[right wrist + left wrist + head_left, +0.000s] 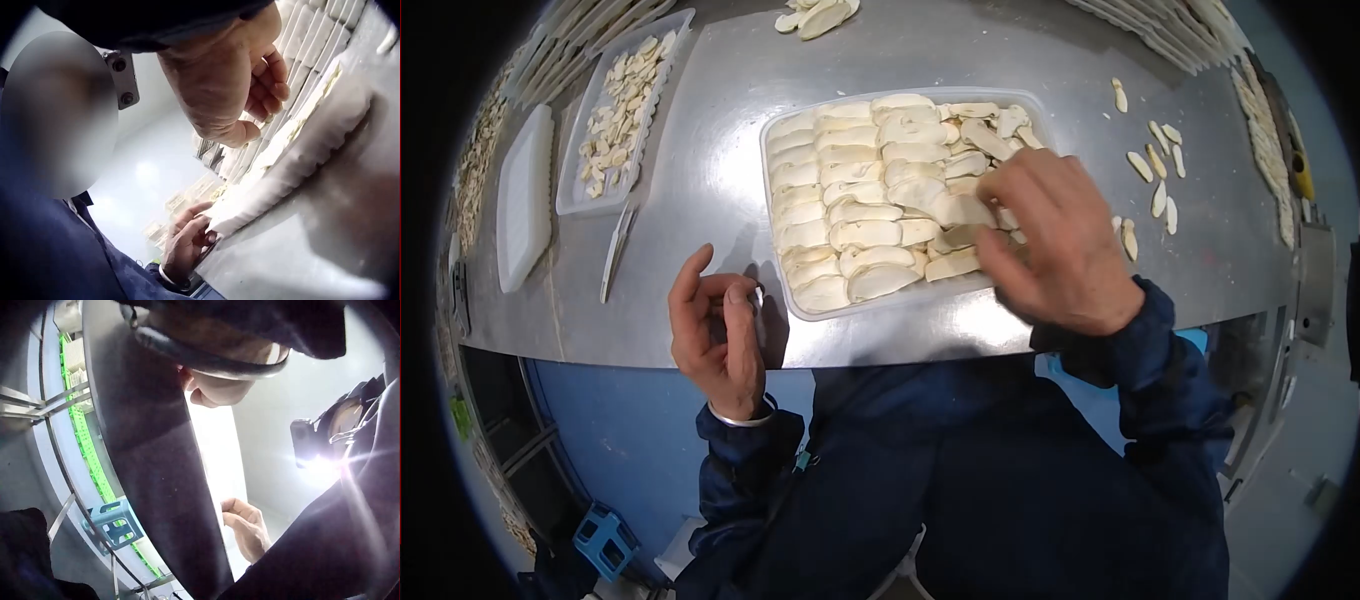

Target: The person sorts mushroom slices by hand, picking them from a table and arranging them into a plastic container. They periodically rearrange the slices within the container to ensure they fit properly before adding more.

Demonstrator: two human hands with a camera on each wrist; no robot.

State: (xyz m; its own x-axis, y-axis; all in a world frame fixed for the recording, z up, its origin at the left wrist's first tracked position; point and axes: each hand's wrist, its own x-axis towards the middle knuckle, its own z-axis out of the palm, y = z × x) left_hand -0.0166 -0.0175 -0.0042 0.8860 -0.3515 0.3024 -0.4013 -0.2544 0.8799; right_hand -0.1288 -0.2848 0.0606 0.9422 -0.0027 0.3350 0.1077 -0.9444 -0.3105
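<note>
In the head view, a clear plastic tray (870, 312) holds overlapping rows of pale mushroom slices (865, 233), with looser pieces on its right side. My right hand (1060, 240) hovers over that right side, slightly blurred. The right wrist view shows this hand's fingers (265, 94) loosely bent and its thumb apart from them, with no slice visible between. Beside the tray's near left corner, my left hand (722, 325) hangs at the table edge, fingers loosely bent and holding nothing visible.
Loose mushroom slices (1157, 165) lie right of the tray, and a small pile (820, 16) lies at the back. On the left are a tray of small pieces (615, 125), a white lid-like tray (527, 200) and white tweezers (617, 252). Stacked racks (1170, 25) stand behind.
</note>
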